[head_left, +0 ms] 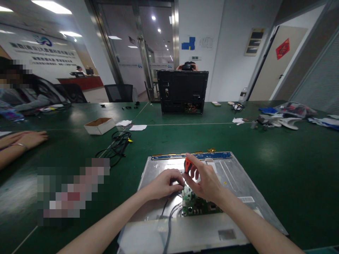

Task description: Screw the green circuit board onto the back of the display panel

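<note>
A flat silver display panel point(249, 180) lies back side up on the table before me. Fixed on it is a green circuit board point(198, 207), partly hidden by my right hand point(208, 180). That hand is closed around the orange and black handle of a screwdriver point(187, 165), held upright with its tip down at the board's upper left corner. My left hand point(166, 183) is closed in a pinch beside the tip; what its fingers hold is hidden. Grey cables point(170, 224) run from the board's left side toward me. A narrow blue circuit strip point(221, 155) lines the panel's far edge.
Tangled black cables point(119, 143) and a small open box point(99, 126) lie to the left. A co-worker's hands point(25, 139) rest at the table's left edge. Opposite, a black monitor housing point(182, 90) stands upright before another person. Plastic bags point(295, 109) and parts lie far right.
</note>
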`<state>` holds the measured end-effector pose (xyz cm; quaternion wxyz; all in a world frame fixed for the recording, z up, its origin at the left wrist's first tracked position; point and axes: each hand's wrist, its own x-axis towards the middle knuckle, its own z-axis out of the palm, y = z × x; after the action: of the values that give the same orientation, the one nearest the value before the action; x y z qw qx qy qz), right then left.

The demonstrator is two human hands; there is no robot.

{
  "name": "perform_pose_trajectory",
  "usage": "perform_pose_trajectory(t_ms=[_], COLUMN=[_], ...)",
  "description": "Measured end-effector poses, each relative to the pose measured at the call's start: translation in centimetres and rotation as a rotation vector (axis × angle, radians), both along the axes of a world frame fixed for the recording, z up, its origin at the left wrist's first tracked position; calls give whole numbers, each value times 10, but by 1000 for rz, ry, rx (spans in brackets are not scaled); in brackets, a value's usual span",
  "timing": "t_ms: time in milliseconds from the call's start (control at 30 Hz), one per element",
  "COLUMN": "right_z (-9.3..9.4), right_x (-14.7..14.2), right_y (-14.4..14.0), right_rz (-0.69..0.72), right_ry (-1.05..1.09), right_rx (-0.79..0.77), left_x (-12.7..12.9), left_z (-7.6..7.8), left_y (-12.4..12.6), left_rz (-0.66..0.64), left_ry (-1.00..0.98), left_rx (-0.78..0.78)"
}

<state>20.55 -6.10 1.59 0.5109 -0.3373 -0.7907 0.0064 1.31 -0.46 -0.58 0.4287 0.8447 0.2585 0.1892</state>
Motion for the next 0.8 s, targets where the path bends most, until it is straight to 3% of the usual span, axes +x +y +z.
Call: perform_pose_trajectory(t_ms=[800], right_z=[0], right_x=[0], right_y=[0], right_rz=[22], right_ry=[0], right_rx=[-15], left_x=[1], left_z=[4], left_y=[-1], left_rz=[5], left_ry=[-27], left_rx=[-14])
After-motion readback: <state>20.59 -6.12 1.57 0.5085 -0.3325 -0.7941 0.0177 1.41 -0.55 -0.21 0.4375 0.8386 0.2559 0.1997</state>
